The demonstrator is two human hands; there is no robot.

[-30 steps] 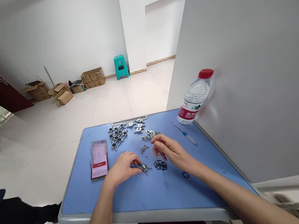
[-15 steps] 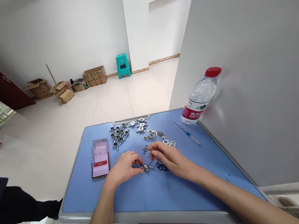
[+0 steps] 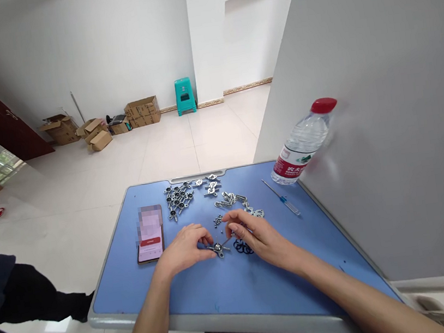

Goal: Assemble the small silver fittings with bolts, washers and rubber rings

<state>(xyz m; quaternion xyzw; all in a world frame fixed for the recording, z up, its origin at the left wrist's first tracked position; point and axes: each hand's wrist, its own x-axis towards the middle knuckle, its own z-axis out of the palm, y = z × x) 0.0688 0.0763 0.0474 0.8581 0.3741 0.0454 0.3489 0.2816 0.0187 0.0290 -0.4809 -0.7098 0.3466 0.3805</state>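
On the blue table a small metal fitting (image 3: 218,248) with several arms and a round centre lies between my hands. My left hand (image 3: 187,248) is closed on its left side, thumb and fingertips at one arm. My right hand (image 3: 255,233) pinches a thin metal rod (image 3: 227,240) whose tip reaches the fitting; the rest of it is hidden by the fingers. Black rings (image 3: 242,247) lie under and beside my right hand. Just beyond its fingertips are small steel balls (image 3: 218,220). Flat metal plates (image 3: 258,213) are partly hidden behind that hand.
Similar fittings with black centres (image 3: 177,197) are grouped at the back, beside metal plates (image 3: 212,187) and metal links (image 3: 229,198). A phone (image 3: 149,234) lies left; a screwdriver (image 3: 282,197) and a water bottle (image 3: 300,147) are right, by a grey panel (image 3: 399,136). A person's dark-clothed leg (image 3: 29,295) is at left.
The whole view has shifted slightly. Both hands keep nearly the same pose around the fitting, with the rod still at it.
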